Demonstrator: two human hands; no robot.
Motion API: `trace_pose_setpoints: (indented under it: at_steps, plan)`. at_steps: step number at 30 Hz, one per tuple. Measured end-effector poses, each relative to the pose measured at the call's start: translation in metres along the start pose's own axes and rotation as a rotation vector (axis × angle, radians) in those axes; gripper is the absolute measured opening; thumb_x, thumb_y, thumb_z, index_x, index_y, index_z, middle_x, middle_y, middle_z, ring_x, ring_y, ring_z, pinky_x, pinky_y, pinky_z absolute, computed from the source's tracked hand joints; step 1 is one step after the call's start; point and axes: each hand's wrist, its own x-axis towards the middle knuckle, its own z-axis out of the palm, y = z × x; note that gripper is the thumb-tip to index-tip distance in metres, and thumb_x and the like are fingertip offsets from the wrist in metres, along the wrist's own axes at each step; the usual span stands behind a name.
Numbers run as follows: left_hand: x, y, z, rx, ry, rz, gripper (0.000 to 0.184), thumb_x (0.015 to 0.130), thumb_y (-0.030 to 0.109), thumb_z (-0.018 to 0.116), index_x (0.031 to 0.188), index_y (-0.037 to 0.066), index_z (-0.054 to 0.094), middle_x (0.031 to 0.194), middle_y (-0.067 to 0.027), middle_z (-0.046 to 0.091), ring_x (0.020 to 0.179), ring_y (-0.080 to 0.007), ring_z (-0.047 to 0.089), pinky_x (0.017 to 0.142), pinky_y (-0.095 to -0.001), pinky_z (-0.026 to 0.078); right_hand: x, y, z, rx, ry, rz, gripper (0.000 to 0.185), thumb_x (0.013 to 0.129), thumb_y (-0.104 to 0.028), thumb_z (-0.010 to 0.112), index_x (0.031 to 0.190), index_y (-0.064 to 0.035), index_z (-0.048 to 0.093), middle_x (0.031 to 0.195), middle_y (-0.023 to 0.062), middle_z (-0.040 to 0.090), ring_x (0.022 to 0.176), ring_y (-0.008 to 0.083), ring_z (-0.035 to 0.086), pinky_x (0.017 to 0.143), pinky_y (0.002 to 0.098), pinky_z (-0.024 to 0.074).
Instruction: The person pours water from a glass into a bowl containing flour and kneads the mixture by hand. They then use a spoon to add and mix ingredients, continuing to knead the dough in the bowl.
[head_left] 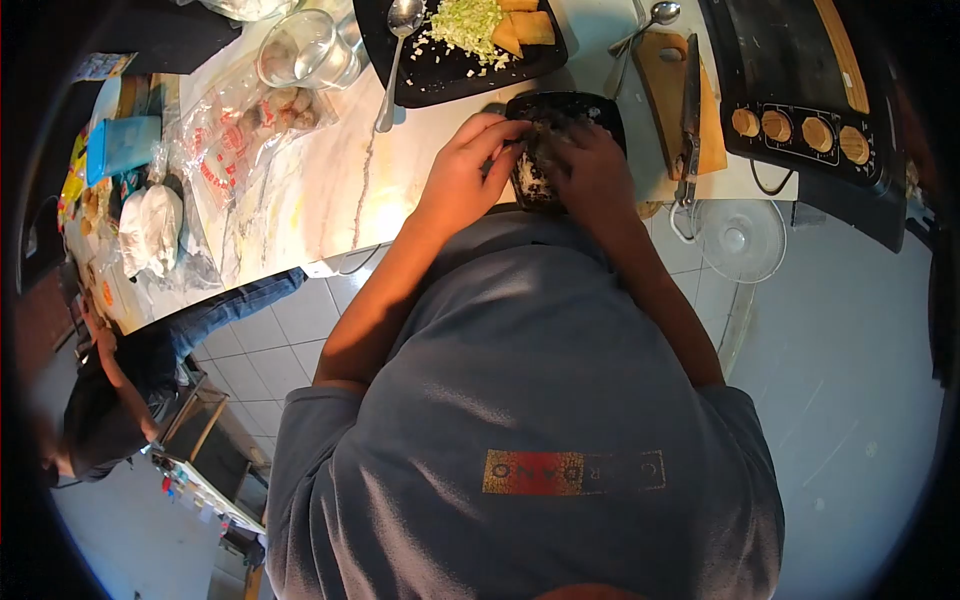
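Observation:
A small black dish (612, 112) stands at the counter's near edge, in front of my body. Pale crumb-like bits (532, 184) show inside it. Over the dish's left side, my left hand (472, 165) has its thumb and fingers drawn together; what they pinch, if anything, is hidden. Opposite it, my right hand (597, 172) reaches down over the dish, its fingers dark and blurred. The fingertips of both hands nearly meet above the dish. Just beyond lies a black plate (450, 88) with chopped pale green vegetable (466, 25), orange-brown pieces (528, 30) and a spoon (397, 50).
At the right are a wooden cutting board (665, 85), a knife (690, 110) and a black appliance with knobs (800, 130). A clear container (740, 240) is below the counter edge. Left are plastic bags (225, 130) and a clear jug (310, 50). Another person (115, 400) is at far left.

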Motion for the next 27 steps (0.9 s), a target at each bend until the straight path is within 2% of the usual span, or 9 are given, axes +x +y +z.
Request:
trace_pose_setpoints:
  at_steps: [3, 7, 10, 12, 15, 21, 23, 25, 27]
  plan:
    - [-0.001, 0.005, 0.001, -0.032, -0.007, -0.088, 0.030, 0.087, -0.004, 0.059, 0.115, 0.004, 0.066, 0.108, -0.0117, 0.060, 0.080, -0.0184, 0.061, 0.073, -0.0281, 0.051, 0.010, 0.000, 0.004, 0.063, -0.332, 0.264, 0.022, 0.080, -0.015, 0.065, 0.100, -0.0074, 0.072, 0.096, 0.0185, 0.068, 0.093, 0.0363, 0.064, 0.083, 0.0430, 0.0517]
    - [-0.002, 0.004, 0.008, 0.015, 0.059, 0.001, 0.030, 0.086, -0.001, 0.063, 0.115, 0.004, 0.063, 0.111, -0.0123, 0.056, 0.070, -0.0188, 0.059, 0.064, -0.0282, 0.050, 0.016, 0.006, 0.003, 0.054, -0.332, 0.249, 0.034, 0.079, -0.016, 0.068, 0.111, -0.0063, 0.069, 0.094, 0.0169, 0.069, 0.088, 0.0329, 0.068, 0.082, 0.0387, 0.0526]
    - [-0.001, 0.010, 0.012, -0.029, 0.212, -0.241, 0.034, 0.085, 0.002, 0.066, 0.118, 0.002, 0.060, 0.115, -0.0131, 0.054, 0.068, -0.0186, 0.060, 0.062, -0.0284, 0.049, 0.016, 0.008, 0.001, 0.253, -0.203, 0.276, 0.032, 0.083, -0.011, 0.064, 0.115, -0.0068, 0.066, 0.104, 0.0152, 0.068, 0.095, 0.0292, 0.068, 0.083, 0.0365, 0.0527]
    - [0.000, 0.006, 0.011, 0.015, 0.092, -0.349, 0.033, 0.087, 0.008, 0.063, 0.119, -0.001, 0.059, 0.091, -0.0150, 0.059, 0.063, -0.0223, 0.060, 0.061, -0.0325, 0.049, 0.016, 0.004, 0.002, 0.630, 0.081, 0.237, 0.034, 0.084, -0.007, 0.059, 0.117, -0.0080, 0.063, 0.114, 0.0158, 0.064, 0.102, 0.0330, 0.063, 0.088, 0.0408, 0.0509]
    - [0.002, 0.008, 0.014, 0.083, 0.069, -0.339, 0.035, 0.090, 0.015, 0.057, 0.120, -0.002, 0.058, 0.069, -0.0189, 0.061, 0.063, -0.0300, 0.063, 0.062, -0.0373, 0.050, 0.013, 0.013, 0.026, 0.964, -0.166, 0.203, 0.037, 0.088, -0.006, 0.055, 0.124, -0.0076, 0.056, 0.126, 0.0133, 0.058, 0.109, 0.0312, 0.061, 0.092, 0.0398, 0.0495]
    - [0.001, 0.011, 0.016, 0.123, 0.104, -0.345, 0.035, 0.089, 0.014, 0.057, 0.121, -0.001, 0.058, 0.081, -0.0234, 0.065, 0.071, -0.0353, 0.066, 0.067, -0.0390, 0.051, 0.006, 0.014, 0.010, 0.748, -0.165, 0.044, 0.024, 0.088, -0.011, 0.060, 0.110, -0.0082, 0.069, 0.103, 0.0132, 0.069, 0.108, 0.0336, 0.059, 0.092, 0.0400, 0.0482]
    - [0.001, 0.013, 0.019, 0.148, 0.123, -0.348, 0.035, 0.089, 0.015, 0.058, 0.121, -0.001, 0.059, 0.080, -0.0230, 0.065, 0.070, -0.0344, 0.066, 0.066, -0.0389, 0.051, 0.005, 0.017, 0.001, 0.193, 0.026, -0.172, 0.025, 0.083, -0.006, 0.064, 0.107, -0.0058, 0.071, 0.105, 0.0110, 0.067, 0.090, 0.0297, 0.064, 0.083, 0.0394, 0.0510]
    - [0.000, 0.015, 0.021, 0.188, 0.150, -0.363, 0.035, 0.089, 0.015, 0.058, 0.120, 0.000, 0.060, 0.077, -0.0224, 0.064, 0.067, -0.0327, 0.065, 0.065, -0.0387, 0.051, 0.000, 0.021, 0.004, 0.140, 0.163, -0.196, 0.031, 0.079, -0.006, 0.067, 0.109, -0.0090, 0.071, 0.098, 0.0111, 0.066, 0.084, 0.0320, 0.062, 0.079, 0.0421, 0.0507]
    - [-0.002, 0.013, 0.023, 0.223, 0.177, -0.359, 0.036, 0.089, 0.017, 0.059, 0.120, 0.000, 0.060, 0.073, -0.0209, 0.064, 0.063, -0.0296, 0.064, 0.063, -0.0378, 0.051, -0.003, 0.024, 0.010, 0.245, -0.113, 0.059, 0.030, 0.080, -0.006, 0.065, 0.109, -0.0101, 0.072, 0.098, 0.0098, 0.064, 0.092, 0.0310, 0.062, 0.086, 0.0401, 0.0491]
